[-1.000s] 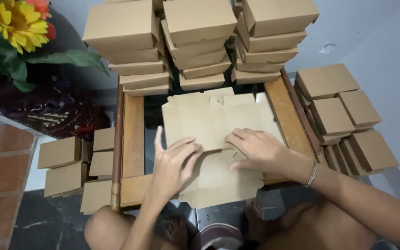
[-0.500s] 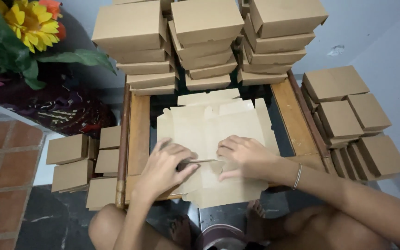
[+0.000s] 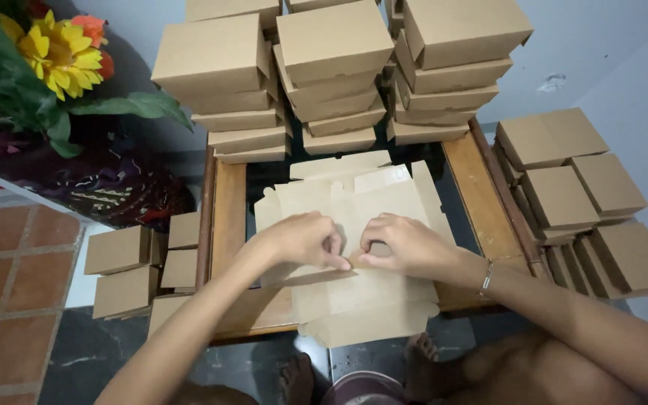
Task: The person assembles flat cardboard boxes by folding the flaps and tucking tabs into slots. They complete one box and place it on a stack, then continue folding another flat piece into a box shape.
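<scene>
Head view: at the centre of the frame the left hand [image 3: 305, 240] and right hand [image 3: 406, 244] press side by side, fingers curled and knuckles nearly touching, on a flat brown cardboard box blank [image 3: 354, 262]; neither closes around anything, they bear down along a fold line, seemingly to crease it against the wooden surface [image 3: 481, 187]. More blanks lie beneath it; folded boxes are stacked in the upper centre [image 3: 335, 45], at the right edge [image 3: 564, 195] and lower left [image 3: 118, 251], apparently kept clear of the working spot; a sunflower [image 3: 58, 52] fills the upper left.
</scene>
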